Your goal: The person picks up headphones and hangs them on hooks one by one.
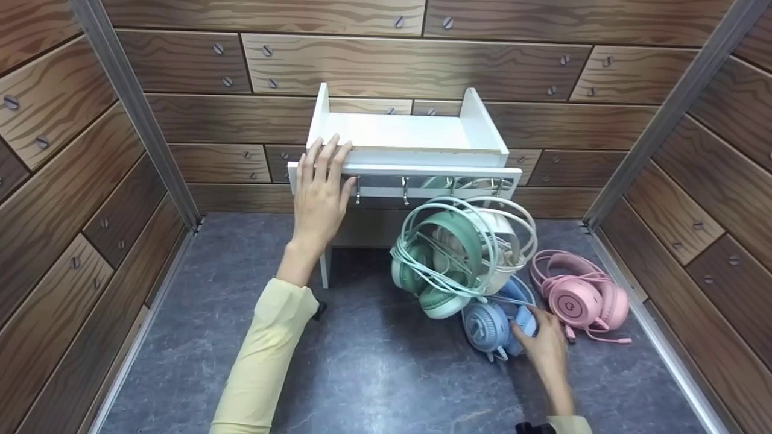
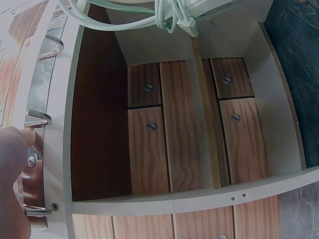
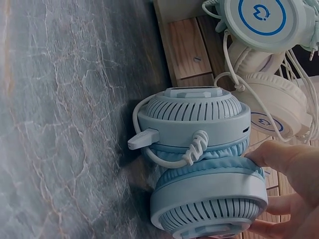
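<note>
My left hand [image 1: 319, 205] rests on the top left edge of a white shelf rack [image 1: 410, 158], its fingers extended over the board. In the left wrist view, part of that hand [image 2: 12, 184] is beside the metal hooks [image 2: 37, 119]. My right hand [image 1: 546, 346] grips one ear cup of the blue headphones [image 1: 485, 325], low at the rack's right. The right wrist view shows the thumb and fingers around that cup [image 3: 214, 191]. Green headphones [image 1: 443, 301] and white headphones [image 1: 500, 223] hang at the hooks' right end, cables looped around them.
Pink headphones [image 1: 576, 301] lie on the dark marbled floor [image 1: 374, 374] to the right of my right hand. Wood-patterned walls [image 1: 416, 66] enclose the space, with metal corner posts [image 1: 663, 114]. A divider [image 2: 204, 114] stands inside the rack's lower part.
</note>
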### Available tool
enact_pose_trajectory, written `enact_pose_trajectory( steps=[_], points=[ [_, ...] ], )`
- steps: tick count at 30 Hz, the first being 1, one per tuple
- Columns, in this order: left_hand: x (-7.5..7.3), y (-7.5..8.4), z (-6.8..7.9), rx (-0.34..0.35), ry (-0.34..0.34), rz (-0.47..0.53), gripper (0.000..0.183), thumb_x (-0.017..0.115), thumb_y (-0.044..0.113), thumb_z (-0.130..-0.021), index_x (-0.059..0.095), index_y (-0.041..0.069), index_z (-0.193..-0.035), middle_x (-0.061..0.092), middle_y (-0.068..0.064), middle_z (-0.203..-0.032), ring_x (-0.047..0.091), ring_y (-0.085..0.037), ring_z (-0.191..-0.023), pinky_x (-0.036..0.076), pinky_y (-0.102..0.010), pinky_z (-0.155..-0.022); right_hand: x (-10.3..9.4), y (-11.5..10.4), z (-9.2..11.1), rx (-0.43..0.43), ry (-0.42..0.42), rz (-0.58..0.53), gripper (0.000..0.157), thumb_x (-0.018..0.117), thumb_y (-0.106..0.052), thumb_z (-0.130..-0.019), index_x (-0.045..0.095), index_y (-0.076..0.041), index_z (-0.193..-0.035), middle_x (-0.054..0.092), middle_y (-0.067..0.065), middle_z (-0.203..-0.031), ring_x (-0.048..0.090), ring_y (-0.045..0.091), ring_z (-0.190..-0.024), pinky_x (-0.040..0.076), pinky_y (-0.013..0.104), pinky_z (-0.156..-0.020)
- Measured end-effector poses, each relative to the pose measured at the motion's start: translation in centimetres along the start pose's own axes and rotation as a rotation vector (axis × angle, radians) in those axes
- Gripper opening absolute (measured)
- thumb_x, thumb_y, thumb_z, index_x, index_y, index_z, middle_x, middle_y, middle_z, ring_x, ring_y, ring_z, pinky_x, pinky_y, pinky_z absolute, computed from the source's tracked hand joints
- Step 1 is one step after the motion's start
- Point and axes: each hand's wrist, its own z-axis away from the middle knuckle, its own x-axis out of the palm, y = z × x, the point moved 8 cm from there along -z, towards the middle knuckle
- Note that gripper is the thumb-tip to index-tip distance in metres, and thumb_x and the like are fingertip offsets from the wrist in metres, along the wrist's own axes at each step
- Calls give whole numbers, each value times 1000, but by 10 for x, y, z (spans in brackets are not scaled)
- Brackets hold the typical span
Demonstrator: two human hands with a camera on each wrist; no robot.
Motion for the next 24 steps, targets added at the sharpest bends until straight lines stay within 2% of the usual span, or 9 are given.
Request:
enact_pose_trajectory(
  steps=[8, 24],
  points=[
    [0, 1, 1, 8, 3, 6, 54, 55, 31, -104, 39, 22, -154, 33, -3, -162, 19, -26, -153, 11, -46, -125, -1, -1, 5, 8, -7, -4, 53, 74, -19, -87, 59, 3, -133, 52, 31, -134, 49, 51, -126, 40, 64, -101],
    [-2, 0, 0, 12, 11, 16, 55, 56, 30, -102, 39, 22, -154, 34, -3, -162, 21, -27, -152, 15, -48, -124, -1, -1, 7, 7, 3, 11, 53, 74, -19, -86, 59, 2, -132, 52, 31, -132, 50, 54, -123, 41, 68, -96]
  ],
)
